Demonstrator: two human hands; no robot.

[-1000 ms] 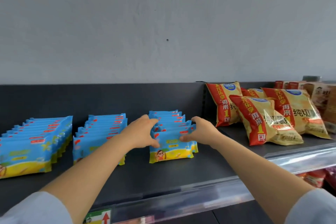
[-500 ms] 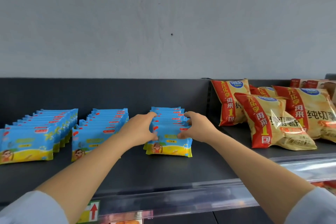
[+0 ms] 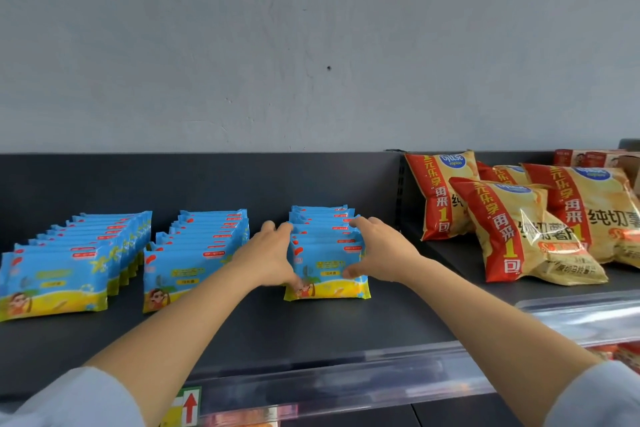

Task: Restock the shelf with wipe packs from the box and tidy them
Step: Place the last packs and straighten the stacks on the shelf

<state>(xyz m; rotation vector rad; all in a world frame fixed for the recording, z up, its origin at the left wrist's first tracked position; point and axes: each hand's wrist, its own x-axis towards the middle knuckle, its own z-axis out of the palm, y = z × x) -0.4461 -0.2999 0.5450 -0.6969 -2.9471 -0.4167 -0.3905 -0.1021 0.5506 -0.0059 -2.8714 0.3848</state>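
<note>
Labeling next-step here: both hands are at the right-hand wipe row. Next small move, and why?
Probably press both hands inward to square the row: the left hand and right hand bracket the right-hand wipe row on either side, and its packs' side edges look slightly uneven.

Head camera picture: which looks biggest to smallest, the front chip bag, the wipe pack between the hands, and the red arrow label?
1. front chip bag
2. wipe pack between the left hand and right hand
3. red arrow label, nearest the camera yet smallest
</note>
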